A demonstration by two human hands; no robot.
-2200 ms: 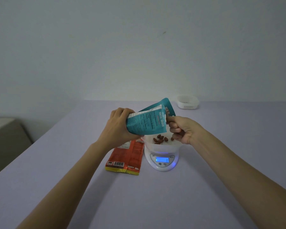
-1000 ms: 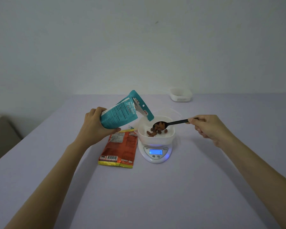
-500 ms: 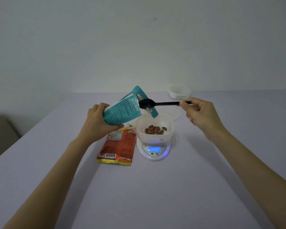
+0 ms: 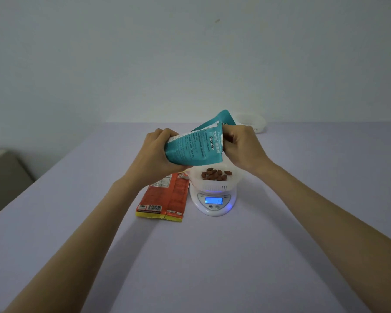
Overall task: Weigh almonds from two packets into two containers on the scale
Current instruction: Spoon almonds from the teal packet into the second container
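My left hand [image 4: 156, 152] grips a teal almond packet [image 4: 196, 147], tilted with its open mouth to the right, above the scale. My right hand [image 4: 242, 147] is curled at that mouth; the black spoon it carries is hidden inside the packet. Below, a white container [image 4: 215, 185] holding several almonds [image 4: 215, 174] sits on the white scale [image 4: 213, 205], whose blue display is lit. An orange packet [image 4: 167, 197] lies flat just left of the scale.
A second white container [image 4: 256, 124] stands at the far edge of the lilac table [image 4: 190, 256], partly behind the teal packet. A beige piece of furniture [image 4: 5, 177] is beside the table on the left.
The spoon tipped its almonds into the container, rose to the packet's mouth, and has now gone inside it. My right hand moved left up against the packet.
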